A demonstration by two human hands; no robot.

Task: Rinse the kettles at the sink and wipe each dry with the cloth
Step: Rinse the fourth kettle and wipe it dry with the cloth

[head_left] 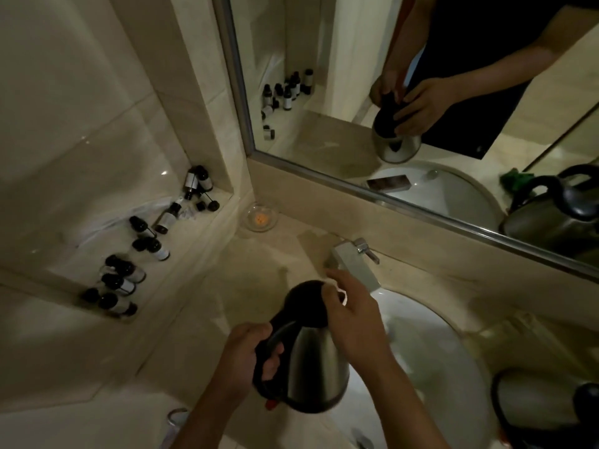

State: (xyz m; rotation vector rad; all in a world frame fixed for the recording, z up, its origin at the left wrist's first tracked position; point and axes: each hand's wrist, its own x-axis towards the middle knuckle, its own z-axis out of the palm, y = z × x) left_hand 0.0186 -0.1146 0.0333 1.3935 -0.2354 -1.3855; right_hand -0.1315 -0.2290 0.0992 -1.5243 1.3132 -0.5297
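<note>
A steel kettle (pixel 316 367) with a black lid and black handle is held over the left rim of the white sink (pixel 431 358). My left hand (pixel 251 348) grips its handle. My right hand (pixel 351 314) lies on the lid and upper body, fingers curled over the lid's edge. A second kettle (pixel 538 403) with a black handle stands on the counter at the right edge, partly cut off. In the mirror a green cloth (pixel 513 180) shows beside that kettle's reflection.
The square chrome tap (pixel 355 264) juts over the sink just beyond my right hand. Several small dark bottles (pixel 142 251) lie on a ledge at left. A glass dish (pixel 261 216) sits in the corner under the mirror (pixel 356 92).
</note>
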